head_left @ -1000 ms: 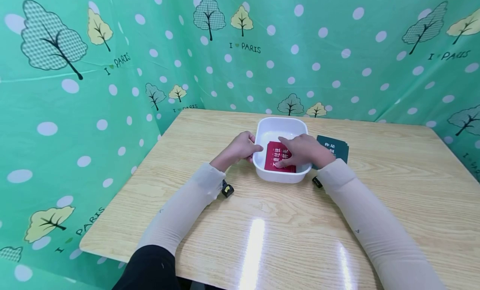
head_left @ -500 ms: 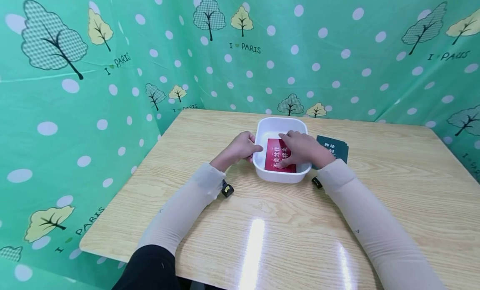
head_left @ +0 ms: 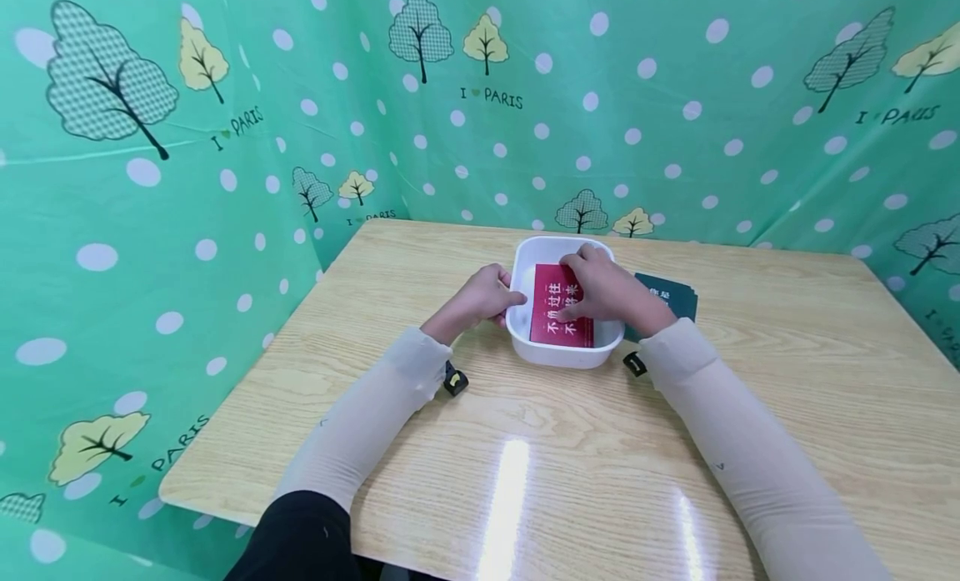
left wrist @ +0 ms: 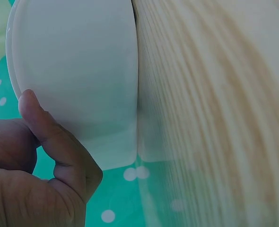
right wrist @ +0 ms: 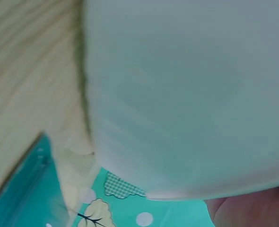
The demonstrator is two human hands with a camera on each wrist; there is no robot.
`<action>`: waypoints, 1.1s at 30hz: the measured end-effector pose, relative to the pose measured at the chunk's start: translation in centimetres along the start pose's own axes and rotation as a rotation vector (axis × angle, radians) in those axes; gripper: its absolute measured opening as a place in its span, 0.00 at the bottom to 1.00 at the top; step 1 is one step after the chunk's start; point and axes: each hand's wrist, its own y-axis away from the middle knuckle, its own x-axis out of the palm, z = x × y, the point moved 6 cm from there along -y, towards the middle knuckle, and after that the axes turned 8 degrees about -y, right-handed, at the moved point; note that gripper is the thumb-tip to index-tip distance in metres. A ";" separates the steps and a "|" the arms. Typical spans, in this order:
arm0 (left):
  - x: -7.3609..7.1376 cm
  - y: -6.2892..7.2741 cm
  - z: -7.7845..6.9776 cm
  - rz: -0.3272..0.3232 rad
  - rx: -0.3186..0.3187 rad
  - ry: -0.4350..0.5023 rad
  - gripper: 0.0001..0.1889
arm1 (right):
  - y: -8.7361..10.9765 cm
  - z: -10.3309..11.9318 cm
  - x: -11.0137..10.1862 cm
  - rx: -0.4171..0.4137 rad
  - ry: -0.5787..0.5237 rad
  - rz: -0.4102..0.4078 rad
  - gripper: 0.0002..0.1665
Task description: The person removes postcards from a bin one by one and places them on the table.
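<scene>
A white plastic tub (head_left: 566,358) stands on the table, its side filling much of both wrist views. My left hand (head_left: 486,294) grips the tub's left rim, the thumb (left wrist: 42,118) lying over the edge in the left wrist view. Inside the tub is a red card (head_left: 549,318) with white printed characters. My right hand (head_left: 606,289) reaches over the right rim and pinches this card, thumb on its face and fingers at its far edge. The card's far edge is tilted up; the fingertips behind it are hidden. Only part of the right hand shows in the right wrist view.
Dark green cards (head_left: 678,298) with white characters lie fanned right of the tub, partly behind the right wrist. Small black objects lie near each forearm, one at left (head_left: 455,379) and one at right (head_left: 634,363). A patterned green curtain (head_left: 495,164) hangs behind the table.
The red card's far edge has risen toward the back of the tub, and more of its face shows. My right hand has lifted slightly with it. The left hand and tub stay put.
</scene>
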 end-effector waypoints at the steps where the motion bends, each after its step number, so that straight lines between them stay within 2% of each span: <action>1: 0.0 0.0 0.0 0.000 0.000 -0.002 0.14 | 0.0 0.2 -0.2 -0.002 -0.005 -0.005 0.55; 7: 0.0 0.0 0.0 -0.011 -0.008 -0.010 0.14 | 0.3 0.9 -1.1 -0.018 -0.045 -0.016 0.50; 12: 0.0 -0.1 0.1 -0.011 -0.009 -0.006 0.14 | 0.6 1.5 -1.7 -0.061 -0.094 -0.025 0.37; 20: 0.1 0.0 0.0 -0.022 -0.014 -0.013 0.14 | 1.2 2.3 -2.7 -0.122 -0.265 -0.022 0.20; 23: 0.1 0.0 -0.1 -0.022 -0.009 -0.008 0.14 | 1.4 2.4 -3.3 -0.141 -0.299 -0.033 0.18; 33: 0.1 -0.1 0.0 -0.002 -0.012 0.006 0.14 | 2.5 2.5 -5.7 -0.163 -0.315 -0.126 0.18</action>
